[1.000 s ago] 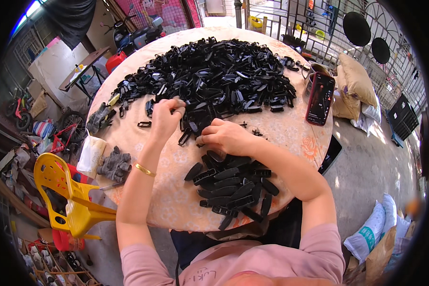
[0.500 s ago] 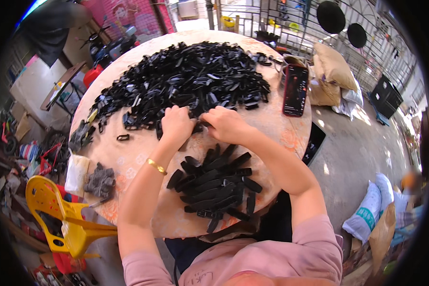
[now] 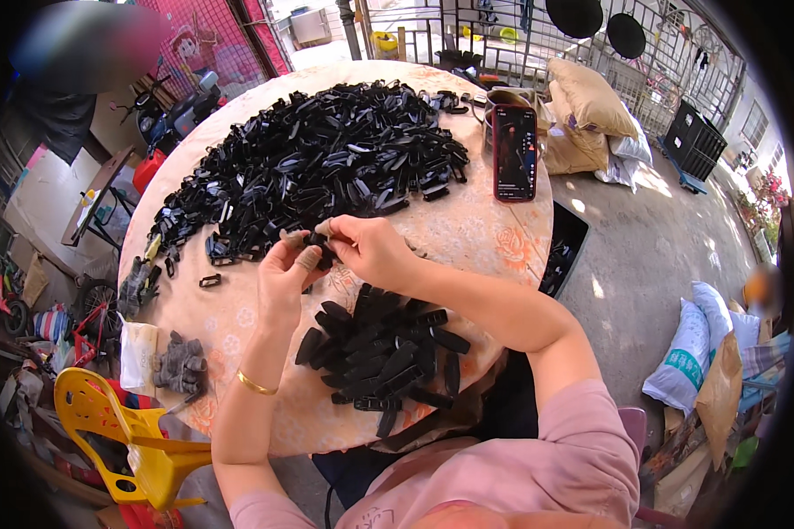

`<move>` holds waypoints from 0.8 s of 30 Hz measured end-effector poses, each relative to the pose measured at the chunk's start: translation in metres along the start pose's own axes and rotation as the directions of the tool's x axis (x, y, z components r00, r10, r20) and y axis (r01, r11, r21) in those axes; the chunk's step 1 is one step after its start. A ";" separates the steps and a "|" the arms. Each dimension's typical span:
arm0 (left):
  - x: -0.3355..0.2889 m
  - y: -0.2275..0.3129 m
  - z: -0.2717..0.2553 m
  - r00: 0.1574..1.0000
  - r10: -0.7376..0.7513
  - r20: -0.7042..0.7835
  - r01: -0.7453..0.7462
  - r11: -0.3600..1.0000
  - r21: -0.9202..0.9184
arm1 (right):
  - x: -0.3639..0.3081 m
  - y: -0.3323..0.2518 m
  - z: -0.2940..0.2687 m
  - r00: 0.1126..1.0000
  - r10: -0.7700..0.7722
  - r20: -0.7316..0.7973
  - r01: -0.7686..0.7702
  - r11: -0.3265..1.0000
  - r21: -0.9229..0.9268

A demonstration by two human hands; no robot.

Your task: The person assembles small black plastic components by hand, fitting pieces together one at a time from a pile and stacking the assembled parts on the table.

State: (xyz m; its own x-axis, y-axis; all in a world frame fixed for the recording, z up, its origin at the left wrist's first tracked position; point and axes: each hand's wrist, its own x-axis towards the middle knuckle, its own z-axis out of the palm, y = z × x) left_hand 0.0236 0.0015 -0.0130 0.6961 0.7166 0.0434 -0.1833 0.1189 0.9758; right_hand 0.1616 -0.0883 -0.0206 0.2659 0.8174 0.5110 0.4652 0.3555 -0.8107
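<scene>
Between my hands, over the middle of the round table, is a small black plastic piece. My left hand pinches it from the left, thumb and fingers closed. From the right, my right hand grips the same piece with closed fingertips, which partly hide it. Just beyond my hands spreads a wide heap of small black plastic pieces. Nearer to me lies a smaller pile of dark, elongated pieces. One loose black piece rests to the left of my hands.
A phone with a lit screen stands against a container at the table's far right. Dark gloves and a white packet lie at the left edge. A yellow chair stands left; stuffed sacks sit beyond the table.
My hands have drawn back from the heap's edge toward me and come together around a black piece. The whole view has shifted slightly.
</scene>
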 end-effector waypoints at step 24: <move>-0.001 -0.004 -0.013 0.992 0.054 0.117 -0.057 0.998 0.022 | 0.001 -0.007 -0.004 0.998 -0.068 -0.010 0.067 0.994 -0.091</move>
State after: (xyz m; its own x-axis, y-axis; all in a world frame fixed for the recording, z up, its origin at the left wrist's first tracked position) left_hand 0.0143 0.0092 -0.0193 0.7615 0.6368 0.1212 -0.2075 0.0623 0.9763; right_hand 0.1621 -0.0926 -0.0130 0.2426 0.7866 0.5678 0.5565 0.3666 -0.7456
